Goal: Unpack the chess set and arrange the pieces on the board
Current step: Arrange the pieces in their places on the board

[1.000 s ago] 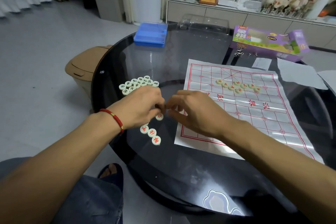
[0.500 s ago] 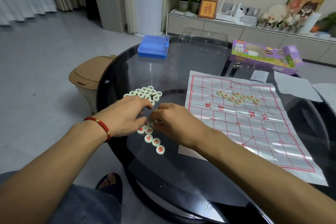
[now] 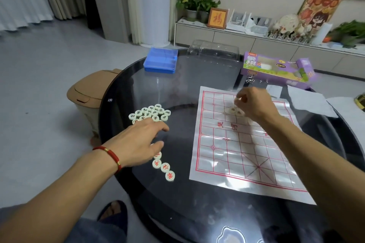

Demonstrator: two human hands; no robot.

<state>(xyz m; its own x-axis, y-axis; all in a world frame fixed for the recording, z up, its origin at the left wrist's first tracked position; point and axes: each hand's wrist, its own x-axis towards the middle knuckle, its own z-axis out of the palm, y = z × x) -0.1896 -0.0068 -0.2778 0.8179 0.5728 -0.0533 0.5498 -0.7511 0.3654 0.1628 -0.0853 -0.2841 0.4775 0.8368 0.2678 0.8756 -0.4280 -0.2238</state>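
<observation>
A person seated at a round glass desk sorts chess pieces: the right hand, fingers curled, blurred, hovers over a small cluster of pieces on the paper board; whether it pinches one cannot be told. The left hand, fingers spread and holding nothing, rests between the black-marked pile at 12 o'clock and the red-marked row at 5 o'clock. Pieces are best set squarely on line crossings. At the desk's far edge, a shut blue case, a clear tray and the purple box; contents unseen
</observation>
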